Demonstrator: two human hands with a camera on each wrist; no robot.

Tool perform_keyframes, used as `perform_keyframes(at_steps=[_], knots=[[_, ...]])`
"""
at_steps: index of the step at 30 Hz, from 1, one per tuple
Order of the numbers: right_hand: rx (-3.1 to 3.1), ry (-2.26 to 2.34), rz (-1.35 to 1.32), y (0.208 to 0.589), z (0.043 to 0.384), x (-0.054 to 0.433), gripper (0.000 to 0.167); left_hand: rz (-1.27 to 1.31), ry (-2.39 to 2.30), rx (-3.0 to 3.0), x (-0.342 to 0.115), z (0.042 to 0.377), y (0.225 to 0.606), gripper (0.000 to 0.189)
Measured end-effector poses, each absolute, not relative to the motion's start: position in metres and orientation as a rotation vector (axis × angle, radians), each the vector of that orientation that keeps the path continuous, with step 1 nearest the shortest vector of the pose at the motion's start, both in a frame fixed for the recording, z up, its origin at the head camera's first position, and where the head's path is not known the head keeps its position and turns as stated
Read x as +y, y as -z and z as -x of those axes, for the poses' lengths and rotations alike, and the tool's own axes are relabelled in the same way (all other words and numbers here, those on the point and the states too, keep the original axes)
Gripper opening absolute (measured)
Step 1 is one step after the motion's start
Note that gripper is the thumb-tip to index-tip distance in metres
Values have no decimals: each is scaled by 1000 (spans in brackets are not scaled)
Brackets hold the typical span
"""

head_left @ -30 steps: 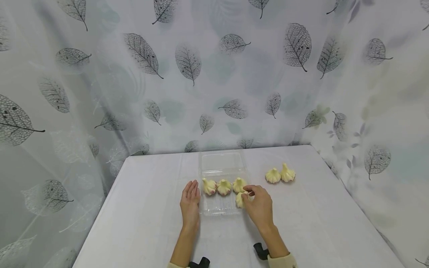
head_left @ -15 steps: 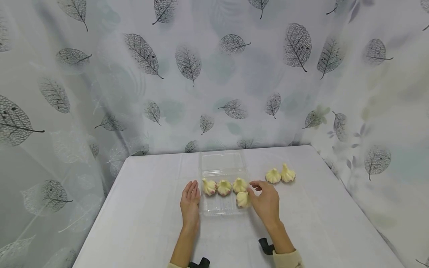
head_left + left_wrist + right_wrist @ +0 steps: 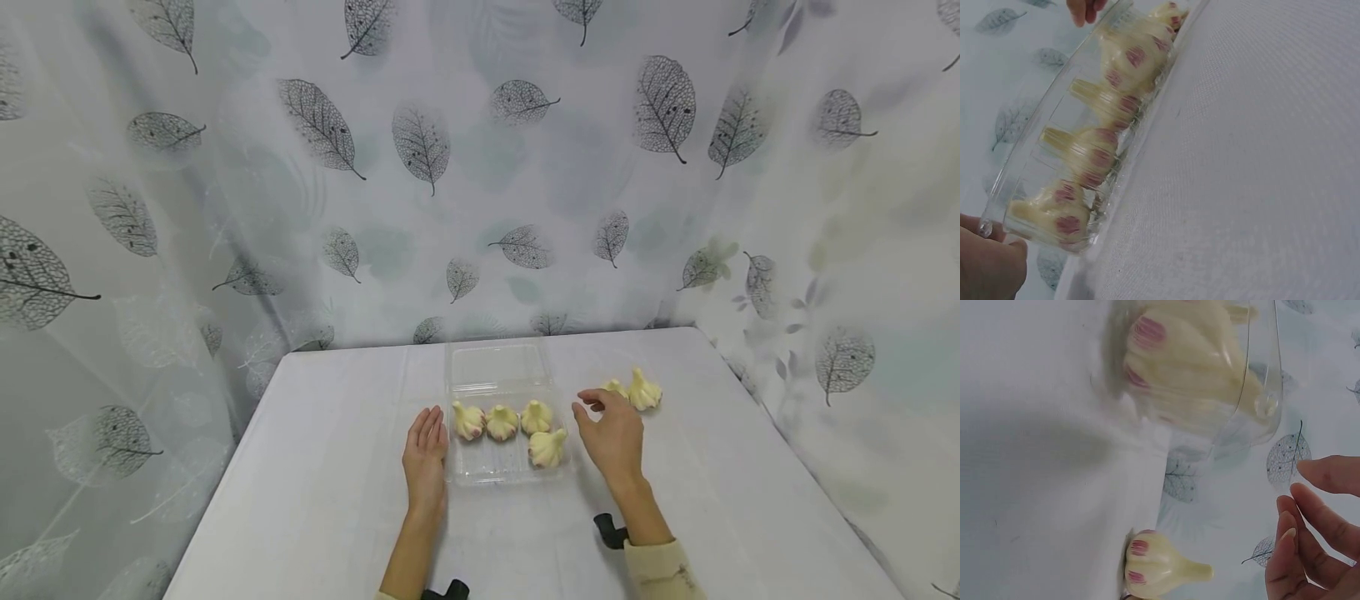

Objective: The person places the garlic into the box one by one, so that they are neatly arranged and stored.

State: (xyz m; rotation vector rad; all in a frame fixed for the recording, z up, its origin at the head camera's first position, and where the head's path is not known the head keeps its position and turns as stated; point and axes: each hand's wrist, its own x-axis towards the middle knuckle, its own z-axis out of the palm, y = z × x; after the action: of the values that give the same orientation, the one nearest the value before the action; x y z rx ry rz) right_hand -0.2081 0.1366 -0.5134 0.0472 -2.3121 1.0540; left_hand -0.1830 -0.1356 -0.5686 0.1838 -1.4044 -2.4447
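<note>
A clear plastic box point(image 3: 483, 473) stands with its lid point(image 3: 498, 367) folded back. Inside sit several garlic bulbs point(image 3: 502, 423), three in a row and one garlic bulb point(image 3: 547, 448) in front at the right. My left hand point(image 3: 425, 467) rests along the box's left side with its fingers straight; in the left wrist view its fingertips point(image 3: 1013, 265) are right at the box's corner. Right of the box, my right hand point(image 3: 613, 442) hovers with nothing in it, thumb and fingers apart. It partly covers one loose garlic bulb point(image 3: 616, 387); another garlic bulb point(image 3: 646, 390) shows fully beside it.
Under everything is a white-covered table point(image 3: 330, 500), its back edge close to a leaf-patterned curtain point(image 3: 480, 167). The curtain also hangs on both sides. A black wrist mount point(image 3: 610, 531) sits by the right forearm, another wrist mount point(image 3: 447, 591) by the left.
My right hand has let go of the front garlic bulb in the box and moved right and away, toward the two loose bulbs. The left hand has stayed in place.
</note>
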Motion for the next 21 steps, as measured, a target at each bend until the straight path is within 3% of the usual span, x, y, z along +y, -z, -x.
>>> perform_keyframes(at_steps=[21], knots=[[-2335,-1023,79,524,249,175,18,-169,2450,-1397,-137,183,571,61]])
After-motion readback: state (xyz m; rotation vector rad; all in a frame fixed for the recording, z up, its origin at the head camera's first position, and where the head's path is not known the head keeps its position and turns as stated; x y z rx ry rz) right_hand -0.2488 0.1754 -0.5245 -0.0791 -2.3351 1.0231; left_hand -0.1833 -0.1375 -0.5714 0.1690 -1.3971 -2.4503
